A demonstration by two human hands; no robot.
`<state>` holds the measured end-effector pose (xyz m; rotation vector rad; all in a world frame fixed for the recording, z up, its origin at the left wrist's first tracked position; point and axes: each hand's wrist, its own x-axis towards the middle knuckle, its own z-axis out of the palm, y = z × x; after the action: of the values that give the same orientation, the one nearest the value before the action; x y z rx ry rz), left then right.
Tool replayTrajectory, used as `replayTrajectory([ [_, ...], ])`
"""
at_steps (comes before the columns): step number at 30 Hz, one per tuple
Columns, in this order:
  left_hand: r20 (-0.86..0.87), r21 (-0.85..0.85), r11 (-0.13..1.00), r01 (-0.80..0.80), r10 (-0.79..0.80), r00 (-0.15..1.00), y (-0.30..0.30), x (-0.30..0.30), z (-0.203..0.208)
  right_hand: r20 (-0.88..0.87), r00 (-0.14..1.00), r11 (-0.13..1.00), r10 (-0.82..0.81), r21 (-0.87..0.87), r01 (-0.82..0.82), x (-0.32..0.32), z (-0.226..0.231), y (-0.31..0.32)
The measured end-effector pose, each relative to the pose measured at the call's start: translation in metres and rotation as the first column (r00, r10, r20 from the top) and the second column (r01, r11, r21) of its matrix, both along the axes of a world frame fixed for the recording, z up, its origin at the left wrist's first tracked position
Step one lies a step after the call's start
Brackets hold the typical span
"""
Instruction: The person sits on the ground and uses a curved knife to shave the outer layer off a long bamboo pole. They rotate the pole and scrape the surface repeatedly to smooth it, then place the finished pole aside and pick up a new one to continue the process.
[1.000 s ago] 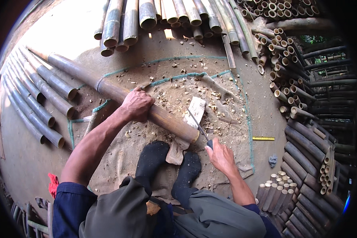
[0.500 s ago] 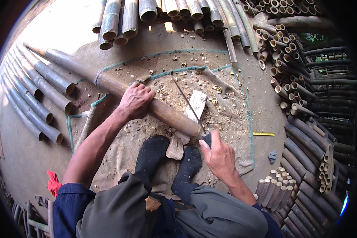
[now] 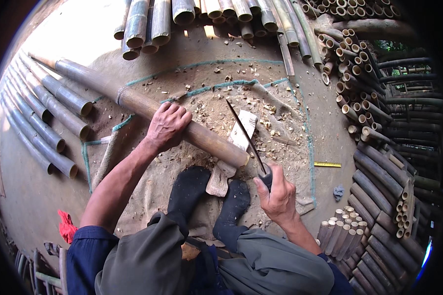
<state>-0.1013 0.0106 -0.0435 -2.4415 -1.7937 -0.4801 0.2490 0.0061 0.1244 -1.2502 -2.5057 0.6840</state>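
Observation:
A long bamboo pole (image 3: 204,139) slants from the far left down to the middle, its near end by a small pale wood block (image 3: 218,182) between my feet. My left hand (image 3: 168,126) is wrapped over the pole, gripping it a little above that end. Just right of the end, my right hand (image 3: 280,197) is closed round the dark handle of a long knife (image 3: 251,146). Its narrow dark blade points up and left, apart from the pole's end. Behind the blade a whitish wood slab (image 3: 251,122) lies among chips.
Brown sacking (image 3: 147,189) with teal edging lies beneath, strewn with wood chips. Bamboo poles (image 3: 39,129) lie at the left, more (image 3: 183,14) at the far side. Cut tubes (image 3: 352,83) are stacked right, above a bundle of short pieces (image 3: 343,236). A yellow measuring strip (image 3: 327,164) lies nearby.
My right hand has shifted slightly right and toward me, taking the knife away from the pole's end, and the blade has turned. My left hand and the pole stay nearly still.

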Motion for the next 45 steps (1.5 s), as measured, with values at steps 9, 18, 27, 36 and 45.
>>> replayTrajectory([
  [9, -0.001, 0.039, 0.999, -0.033, 0.033, 0.999, -0.004, 0.003, -0.007, 0.333, 0.94, 0.969, -0.073, -0.199, 0.145, 0.018, -0.014, 0.013],
  [18, -0.025, 0.131, 0.987, -0.089, 0.093, 0.995, -0.002, 0.008, -0.007, 0.535, 0.833, 0.937, -0.142, -0.199, 0.287, 0.054, -0.101, 0.012],
  [27, 0.304, -0.073, 0.997, 0.02, 0.003, 0.953, -0.08, 0.095, 0.033, -0.382, 0.542, 0.567, -0.749, -0.792, 0.225, 0.003, -0.128, 0.0],
  [36, 0.793, -0.402, 0.65, -0.645, 0.599, 0.109, -0.088, 0.032, 0.028, -0.381, 0.401, 0.531, -0.833, -0.756, 0.382, 0.052, -0.111, 0.0],
  [45, 0.479, -0.72, 0.665, -0.197, 0.271, -0.835, -0.058, -0.147, 0.035, -0.322, 0.165, 0.249, -0.932, -0.239, 0.939, 0.349, -0.013, -0.105],
])
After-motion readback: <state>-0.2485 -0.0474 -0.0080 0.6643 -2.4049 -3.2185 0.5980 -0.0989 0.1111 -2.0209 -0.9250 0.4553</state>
